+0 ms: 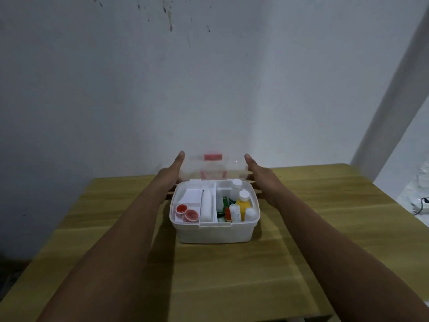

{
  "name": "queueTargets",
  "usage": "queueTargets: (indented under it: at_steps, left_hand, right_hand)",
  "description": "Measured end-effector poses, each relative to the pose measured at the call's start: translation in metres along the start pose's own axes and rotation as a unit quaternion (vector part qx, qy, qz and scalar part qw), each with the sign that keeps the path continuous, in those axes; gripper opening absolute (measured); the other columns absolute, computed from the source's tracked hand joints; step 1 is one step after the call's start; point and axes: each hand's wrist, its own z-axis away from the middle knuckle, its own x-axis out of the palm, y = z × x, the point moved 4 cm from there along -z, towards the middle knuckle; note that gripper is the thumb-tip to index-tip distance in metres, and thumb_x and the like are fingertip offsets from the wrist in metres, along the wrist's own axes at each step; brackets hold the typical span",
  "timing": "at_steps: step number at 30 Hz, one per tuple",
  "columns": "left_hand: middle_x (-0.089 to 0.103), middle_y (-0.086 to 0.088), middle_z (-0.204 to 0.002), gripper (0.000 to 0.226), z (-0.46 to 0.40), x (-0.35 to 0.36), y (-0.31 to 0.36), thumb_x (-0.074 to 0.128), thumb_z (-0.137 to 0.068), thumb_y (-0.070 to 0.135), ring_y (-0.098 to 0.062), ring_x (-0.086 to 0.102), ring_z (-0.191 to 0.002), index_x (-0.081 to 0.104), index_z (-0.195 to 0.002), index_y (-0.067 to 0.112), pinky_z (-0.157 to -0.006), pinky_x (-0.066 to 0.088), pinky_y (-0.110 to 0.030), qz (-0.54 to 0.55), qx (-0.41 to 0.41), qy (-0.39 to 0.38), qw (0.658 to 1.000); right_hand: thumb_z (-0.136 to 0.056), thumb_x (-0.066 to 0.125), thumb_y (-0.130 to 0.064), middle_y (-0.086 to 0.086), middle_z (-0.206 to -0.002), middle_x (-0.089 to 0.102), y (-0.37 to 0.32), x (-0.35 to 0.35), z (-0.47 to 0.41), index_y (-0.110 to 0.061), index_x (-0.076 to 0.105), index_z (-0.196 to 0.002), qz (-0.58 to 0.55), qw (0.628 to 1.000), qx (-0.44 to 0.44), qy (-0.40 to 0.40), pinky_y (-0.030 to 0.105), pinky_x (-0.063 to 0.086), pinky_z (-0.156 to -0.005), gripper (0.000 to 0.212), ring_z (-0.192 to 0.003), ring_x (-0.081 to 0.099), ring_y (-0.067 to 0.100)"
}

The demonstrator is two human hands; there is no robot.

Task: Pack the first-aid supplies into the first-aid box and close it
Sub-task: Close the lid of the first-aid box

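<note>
- Head view: left hand [170,175] and right hand [260,176] flank the clear lid [213,168], fingers extended and flat on its two ends, thumbs up; not curled, pressing rather than gripping.
- Symmetric hold probably keeps the hinged lid from twisting as it swings.
- Lid stands upright behind the first-aid box [214,230], red latch [212,157] on top.
- Box sits mid-table [325,228], packed: red-capped jars [186,212], bandage roll [206,206], yellow bottle [242,204].
- Judgement: packing done; closing remains.
</note>
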Motion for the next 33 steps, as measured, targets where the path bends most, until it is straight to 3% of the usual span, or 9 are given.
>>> queueTargets:
  at_steps: [8,10,13,15,17,22,26,30,33]
  left_hand:
    - [0.064,-0.006,-0.136,0.084,0.045,-0.01,0.024,0.032,-0.088,0.081,-0.028,0.059,-0.122,0.056,-0.138,0.019,-0.106,0.044,-0.049,0.087,0.125,0.031,0.988]
    - [0.063,-0.002,-0.137,0.086,0.06,-0.011,0.017,0.03,-0.086,0.084,-0.024,0.059,-0.121,0.056,-0.137,0.02,-0.095,0.046,-0.043,0.068,0.155,0.051,0.984]
    - [0.057,0.001,-0.144,0.102,0.086,-0.012,-0.001,0.029,-0.069,0.098,-0.023,0.055,-0.128,0.051,-0.139,0.027,-0.101,0.045,-0.047,0.016,0.184,0.064,0.981]
    - [0.049,-0.002,-0.152,0.094,0.102,-0.01,-0.016,0.035,-0.078,0.089,-0.024,0.05,-0.133,0.043,-0.147,0.026,-0.101,0.044,-0.044,-0.003,0.205,0.064,0.977]
    - [0.046,-0.004,-0.154,0.077,0.118,-0.008,-0.032,0.044,-0.089,0.072,-0.022,0.051,-0.132,0.04,-0.149,0.025,-0.097,0.042,-0.037,-0.009,0.228,0.059,0.972]
    - [0.053,0.014,-0.136,0.057,0.133,-0.004,-0.061,0.061,-0.086,0.067,-0.013,0.058,-0.115,0.043,-0.137,0.046,-0.079,0.054,-0.031,-0.007,0.23,0.016,0.973]
    - [0.049,0.017,-0.138,0.062,0.139,0.003,-0.06,0.057,-0.092,0.061,-0.012,0.053,-0.12,0.034,-0.148,0.049,-0.085,0.051,-0.031,-0.008,0.246,0.023,0.969]
    - [0.043,0.013,-0.15,0.056,0.138,0.009,-0.063,0.055,-0.094,0.059,-0.011,0.044,-0.122,0.035,-0.146,0.058,-0.097,0.052,-0.039,-0.003,0.243,0.025,0.97]
    - [0.043,0.009,-0.153,0.052,0.139,0.012,-0.066,0.057,-0.093,0.059,-0.014,0.045,-0.122,0.039,-0.141,0.061,-0.098,0.054,-0.047,0.001,0.246,0.038,0.969]
  right_hand:
    - [-0.086,0.051,-0.078,-0.004,-0.111,0.075,-0.033,-0.014,0.045,-0.027,0.065,-0.109,-0.021,0.986,-0.156,0.053,0.04,0.05,-0.089,0.057,-0.103,0.069,0.011]
    - [-0.087,0.052,-0.076,-0.005,-0.11,0.075,-0.033,-0.016,0.063,-0.022,0.066,-0.109,0.0,0.978,-0.199,0.069,0.038,0.052,-0.096,0.06,-0.105,0.069,0.01]
    - [-0.08,0.055,-0.08,-0.004,-0.117,0.073,-0.02,-0.016,0.088,-0.02,0.065,-0.122,0.029,0.969,-0.233,0.071,0.039,0.053,-0.102,0.075,-0.111,0.067,0.006]
    - [-0.078,0.061,-0.081,-0.005,-0.126,0.071,-0.005,-0.016,0.1,-0.025,0.062,-0.13,0.05,0.965,-0.251,0.064,0.042,0.053,-0.104,0.077,-0.119,0.065,0.008]
    - [-0.076,0.066,-0.08,-0.01,-0.131,0.068,0.012,-0.017,0.109,-0.031,0.06,-0.131,0.078,0.961,-0.263,0.047,0.043,0.052,-0.107,0.074,-0.126,0.061,0.009]
    - [-0.075,0.069,-0.076,-0.016,-0.14,0.06,0.037,-0.019,0.133,-0.035,0.055,-0.139,0.173,0.944,-0.28,0.024,0.031,0.046,-0.104,0.077,-0.13,0.053,0.002]
    - [-0.079,0.065,-0.073,-0.02,-0.131,0.058,0.032,-0.014,0.139,-0.033,0.053,-0.141,0.168,0.945,-0.275,0.054,0.029,0.047,-0.095,0.075,-0.123,0.053,0.003]
    - [-0.081,0.065,-0.075,-0.012,-0.154,0.049,0.026,0.0,0.138,-0.037,0.045,-0.151,0.158,0.949,-0.271,0.036,0.038,0.045,-0.11,0.082,-0.138,0.046,0.01]
    - [-0.081,0.065,-0.074,-0.007,-0.152,0.052,0.024,0.012,0.139,-0.033,0.052,-0.146,0.123,0.958,-0.247,0.078,0.04,0.048,-0.107,0.078,-0.136,0.05,0.016]
